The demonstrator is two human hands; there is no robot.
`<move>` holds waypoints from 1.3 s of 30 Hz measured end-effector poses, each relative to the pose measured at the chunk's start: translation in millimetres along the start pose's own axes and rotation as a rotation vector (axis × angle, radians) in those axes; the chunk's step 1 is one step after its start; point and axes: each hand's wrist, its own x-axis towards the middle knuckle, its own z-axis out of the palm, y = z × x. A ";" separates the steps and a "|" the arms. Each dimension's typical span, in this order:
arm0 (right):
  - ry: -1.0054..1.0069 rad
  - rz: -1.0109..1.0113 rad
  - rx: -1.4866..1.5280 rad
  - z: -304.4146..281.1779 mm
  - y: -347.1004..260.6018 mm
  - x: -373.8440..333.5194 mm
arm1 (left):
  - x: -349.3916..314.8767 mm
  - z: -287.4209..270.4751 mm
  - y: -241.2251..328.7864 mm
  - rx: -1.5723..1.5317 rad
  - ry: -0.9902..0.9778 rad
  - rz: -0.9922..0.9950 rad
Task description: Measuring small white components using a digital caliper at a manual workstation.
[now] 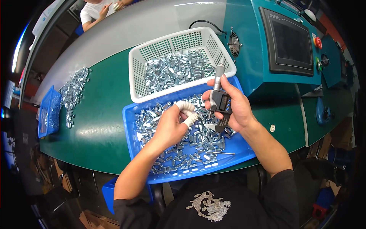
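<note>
My right hand (241, 110) grips a digital micrometer (225, 100) with a dark display body, its silvery thimble pointing up and away. My left hand (167, 128) is close beside it, with white finger cots on the thumb and a finger. Those fingertips curl together; whatever they pinch, if anything, is too small or hidden to name. Both hands hover over a blue tray (130, 141) strewn with small shiny metal sleeves (187, 163), some hex-sided. A thin metal rod (224, 153) lies among them at the near right.
Behind the tray, a white perforated basket (134, 78) holds more metal sleeves. At the left, a loose pile (74, 91) lies by a small blue basket (45, 114). A teal machine (248, 57) with a dark screen (288, 42) stands at the right. Another person (100, 13) sits across.
</note>
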 end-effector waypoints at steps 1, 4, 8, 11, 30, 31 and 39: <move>-0.018 -0.001 0.010 -1.0 1.3 1.3 | -2.3 2.1 3.2 -0.186 -0.025 -0.047; -0.033 0.009 0.054 -5.3 1.8 2.9 | -3.7 9.1 7.5 -0.388 -0.047 -0.046; -0.040 -0.023 0.094 -5.1 0.6 3.5 | -5.6 7.2 11.0 -0.556 -0.109 -0.101; -0.038 -0.041 0.101 -6.4 0.9 4.7 | -5.7 5.3 13.4 -0.631 -0.140 -0.135; -0.057 -0.060 0.094 -7.3 -0.5 4.5 | -6.0 5.6 16.3 -0.722 -0.184 -0.182; -0.057 -0.058 0.093 -6.4 -0.9 4.2 | -6.1 5.5 16.1 -0.717 -0.189 -0.188; -0.032 -0.065 0.056 -5.6 -1.7 3.1 | -5.6 6.3 13.2 -0.715 -0.183 -0.167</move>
